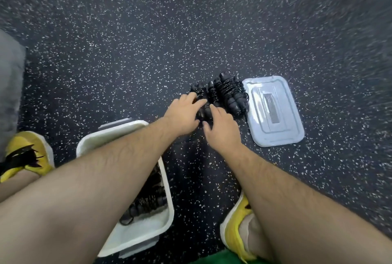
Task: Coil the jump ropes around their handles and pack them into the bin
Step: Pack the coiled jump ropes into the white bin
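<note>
The coiled jump ropes (pixel 227 94) are lying side by side on the floor (pixel 148 62), right of centre in the frame. They are looking light and stiff along the handles, with cord loops likely to slip, so gripping across the wound middle is seeming safest. The left hand (pixel 184 113) is curling round the leftmost bundle (pixel 199 91). The right hand (pixel 220 126) is touching its near end, its grip impossible to tell. The white bin (pixel 146 227), lower left, is holding more bundles.

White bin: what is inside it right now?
A coiled black jump rope lies inside the bin, along one long wall. The left forearm covers much of the interior, so whether more lie there cannot be seen.
</note>
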The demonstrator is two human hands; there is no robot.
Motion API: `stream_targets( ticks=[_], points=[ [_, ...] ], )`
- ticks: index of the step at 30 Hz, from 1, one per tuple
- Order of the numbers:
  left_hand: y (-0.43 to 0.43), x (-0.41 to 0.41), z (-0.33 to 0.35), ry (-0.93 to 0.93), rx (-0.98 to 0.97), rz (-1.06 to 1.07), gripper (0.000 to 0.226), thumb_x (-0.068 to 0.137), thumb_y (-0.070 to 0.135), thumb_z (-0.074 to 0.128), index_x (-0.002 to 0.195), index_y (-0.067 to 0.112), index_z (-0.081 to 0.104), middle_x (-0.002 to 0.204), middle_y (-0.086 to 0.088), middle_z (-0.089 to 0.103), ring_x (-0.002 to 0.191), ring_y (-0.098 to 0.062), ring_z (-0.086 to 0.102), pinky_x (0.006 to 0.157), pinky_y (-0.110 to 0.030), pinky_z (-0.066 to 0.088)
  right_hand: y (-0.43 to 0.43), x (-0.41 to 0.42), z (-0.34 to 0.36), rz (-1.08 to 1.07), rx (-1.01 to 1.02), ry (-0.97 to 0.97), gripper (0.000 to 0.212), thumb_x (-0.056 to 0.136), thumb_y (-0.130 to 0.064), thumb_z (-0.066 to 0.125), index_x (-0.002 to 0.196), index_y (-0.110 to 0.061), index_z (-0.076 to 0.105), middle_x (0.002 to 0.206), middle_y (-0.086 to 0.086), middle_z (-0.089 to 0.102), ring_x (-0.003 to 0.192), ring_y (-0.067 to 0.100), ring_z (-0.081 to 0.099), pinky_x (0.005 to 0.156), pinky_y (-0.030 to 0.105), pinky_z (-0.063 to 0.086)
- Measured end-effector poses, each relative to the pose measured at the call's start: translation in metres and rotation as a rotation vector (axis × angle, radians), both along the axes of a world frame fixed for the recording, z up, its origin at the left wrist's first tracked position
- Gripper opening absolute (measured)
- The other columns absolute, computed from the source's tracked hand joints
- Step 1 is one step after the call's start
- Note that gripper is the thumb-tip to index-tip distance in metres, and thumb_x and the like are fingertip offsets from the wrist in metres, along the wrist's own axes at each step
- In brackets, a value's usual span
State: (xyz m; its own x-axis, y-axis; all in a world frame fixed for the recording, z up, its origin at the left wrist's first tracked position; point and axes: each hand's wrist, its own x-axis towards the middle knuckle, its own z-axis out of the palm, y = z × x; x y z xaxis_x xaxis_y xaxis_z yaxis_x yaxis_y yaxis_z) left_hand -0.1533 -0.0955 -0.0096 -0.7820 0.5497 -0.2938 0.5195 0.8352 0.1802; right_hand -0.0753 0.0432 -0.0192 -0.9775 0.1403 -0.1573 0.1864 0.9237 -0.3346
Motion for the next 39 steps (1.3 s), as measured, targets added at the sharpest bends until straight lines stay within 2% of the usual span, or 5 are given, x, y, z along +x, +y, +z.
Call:
stream_targets(
  ticks=[5, 16, 28, 34, 39],
  points=[
    [0.015, -0.042, -0.025, 0.037, -0.176, -0.119, 0.080, 0.092, 0.018, 0.058, 0.161, 0.024, 0.018, 0.167, -0.002, 0.015, 0.148, -0.026, 0.024, 0.116, -0.043, 0.030, 0.000, -0.021, -0.026, -0.044, -0.050, -0.063, 0.068, 0.091, -0.046, 0.060, 0.147, -0.018, 0.036, 0.136, 0.002, 0.050, 0.116, 0.028, 0.053, 0.090, 0.043, 0.049],
    [0.016, -0.072, -0.039, 0.194, -0.416, -0.329, 0.088, 0.078, 0.055, 0.075, 0.146, 0.018, 0.033, 0.152, -0.010, 0.029, 0.135, -0.028, 0.036, 0.106, -0.039, 0.036, 0.002, -0.032, -0.044, -0.117, -0.089, -0.129, 0.081, 0.083, -0.050, 0.073, 0.146, -0.014, 0.037, 0.136, 0.005, 0.045, 0.120, 0.027, 0.047, 0.097, 0.040, 0.044],
    [-0.043, 0.000, 0.064, 0.267, -0.063, -0.132, 0.067, 0.069, 0.066, 0.064, 0.107, 0.012, 0.053, 0.103, -0.005, 0.055, 0.094, -0.027, 0.057, 0.087, -0.042, 0.046, -0.010, -0.016, 0.052, 0.170, -0.121, 0.060, 0.068, 0.069, -0.057, 0.071, 0.128, -0.028, 0.054, 0.120, -0.009, 0.059, 0.106, 0.019, 0.055, 0.086, 0.042, 0.052],
    [-0.110, 0.068, 0.123, 0.283, 0.033, -0.026, 0.076, 0.067, 0.073, 0.061, 0.113, 0.013, 0.058, 0.099, -0.003, 0.056, 0.086, -0.025, 0.057, 0.080, -0.041, 0.050, -0.054, 0.021, 0.113, 0.415, -0.076, 0.063, 0.058, 0.066, -0.053, 0.068, 0.117, -0.028, 0.055, 0.104, -0.008, 0.057, 0.093, 0.018, 0.054, 0.082, 0.039, 0.050],
    [-0.163, 0.138, 0.131, 0.203, 0.068, 0.068, 0.076, 0.068, 0.072, 0.069, 0.122, 0.020, 0.058, 0.103, -0.003, 0.058, 0.095, -0.027, 0.059, 0.086, -0.042, 0.051, -0.101, 0.068, 0.119, 0.617, 0.007, 0.034, 0.076, 0.068, -0.054, 0.068, 0.136, -0.025, 0.048, 0.117, -0.003, 0.056, 0.105, 0.021, 0.053, 0.091, 0.038, 0.044]
  ],
)
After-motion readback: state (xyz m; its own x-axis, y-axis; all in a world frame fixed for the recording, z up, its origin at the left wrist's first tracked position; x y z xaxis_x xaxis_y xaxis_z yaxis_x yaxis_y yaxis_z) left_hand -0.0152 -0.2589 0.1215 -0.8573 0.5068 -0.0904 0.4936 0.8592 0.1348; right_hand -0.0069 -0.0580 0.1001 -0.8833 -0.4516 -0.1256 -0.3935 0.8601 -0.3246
